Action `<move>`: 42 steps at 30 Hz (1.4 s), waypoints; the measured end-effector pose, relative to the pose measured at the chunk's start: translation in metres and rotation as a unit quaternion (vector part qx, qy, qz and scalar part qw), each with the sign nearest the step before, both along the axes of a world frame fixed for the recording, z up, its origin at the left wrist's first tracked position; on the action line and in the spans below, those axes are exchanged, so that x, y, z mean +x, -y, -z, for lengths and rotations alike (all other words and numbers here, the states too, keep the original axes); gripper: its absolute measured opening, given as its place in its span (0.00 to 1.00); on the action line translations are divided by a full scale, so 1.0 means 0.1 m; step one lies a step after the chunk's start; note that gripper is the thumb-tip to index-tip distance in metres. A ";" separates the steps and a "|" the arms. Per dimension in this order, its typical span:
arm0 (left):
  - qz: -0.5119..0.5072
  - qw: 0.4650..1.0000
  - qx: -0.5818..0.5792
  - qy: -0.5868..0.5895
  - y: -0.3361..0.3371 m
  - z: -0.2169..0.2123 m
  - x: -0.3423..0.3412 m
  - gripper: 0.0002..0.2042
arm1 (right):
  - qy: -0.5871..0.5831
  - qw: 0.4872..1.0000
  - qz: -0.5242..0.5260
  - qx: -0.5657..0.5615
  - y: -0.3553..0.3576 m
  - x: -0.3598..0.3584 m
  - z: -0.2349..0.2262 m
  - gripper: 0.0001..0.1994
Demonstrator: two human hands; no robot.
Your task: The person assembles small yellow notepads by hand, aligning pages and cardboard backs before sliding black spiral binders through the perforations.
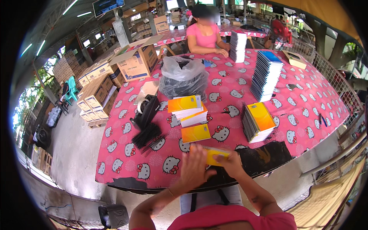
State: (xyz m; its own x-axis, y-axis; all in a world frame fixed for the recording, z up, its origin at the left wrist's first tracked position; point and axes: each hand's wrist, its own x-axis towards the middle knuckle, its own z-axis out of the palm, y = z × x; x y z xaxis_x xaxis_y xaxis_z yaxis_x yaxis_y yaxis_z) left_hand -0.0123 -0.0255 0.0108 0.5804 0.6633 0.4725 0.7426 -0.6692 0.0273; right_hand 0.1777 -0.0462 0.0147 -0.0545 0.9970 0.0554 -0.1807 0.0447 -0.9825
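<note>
Close to the table's near edge, my right hand (230, 161) grips the right end of a small yellow-orange notebook (214, 156), thumb on its cover. My left hand (193, 165) is at the notebook's left end, fingers stretched out and the thumb apart. Just beyond lies a single yellow notebook cover (196, 133). Past that is a loose stack of yellow-covered page sets (188, 106), with white edges showing. A taller stack of yellow notebooks (260, 119) with dark coil bindings stands to the right. Black binding coils (147, 136) lie in a heap to the left.
A black tape dispenser (146, 112) sits beside the coils, before a clear plastic bag (183, 78) of dark contents. Blue-topped (266, 74) and white-edged (238, 46) notebook stacks stand farther back. A person in pink (204, 38) sits across the table. Cartons (137, 63) stand at left.
</note>
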 end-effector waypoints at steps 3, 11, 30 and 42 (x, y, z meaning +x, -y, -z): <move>-0.024 0.999 0.028 -0.009 -0.21 -0.19 0.06 0.41 | 0.044 0.998 -0.027 0.039 -0.05 -0.09 0.19 0.17; -0.023 0.999 0.006 0.030 -0.26 -0.16 0.18 0.41 | 0.065 0.994 -0.064 0.067 -0.09 -0.08 0.33 0.21; 0.050 0.996 -0.072 -0.004 0.11 0.35 0.16 0.37 | 0.164 0.983 -0.049 0.072 -0.39 -0.02 0.80 0.11; 0.090 0.988 -0.036 0.121 -0.33 0.00 0.16 0.11 | 0.257 0.953 -0.016 0.162 -0.30 0.05 0.42 0.13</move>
State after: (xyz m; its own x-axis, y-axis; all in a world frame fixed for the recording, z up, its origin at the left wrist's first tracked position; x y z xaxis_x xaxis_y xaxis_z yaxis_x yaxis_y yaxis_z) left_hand 0.0036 0.0071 0.0109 0.5677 0.5965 0.5673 0.5776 -0.7797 0.2419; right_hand 0.1827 -0.0165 -0.0273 -0.1882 0.9293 0.3179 0.3132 0.3635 -0.8773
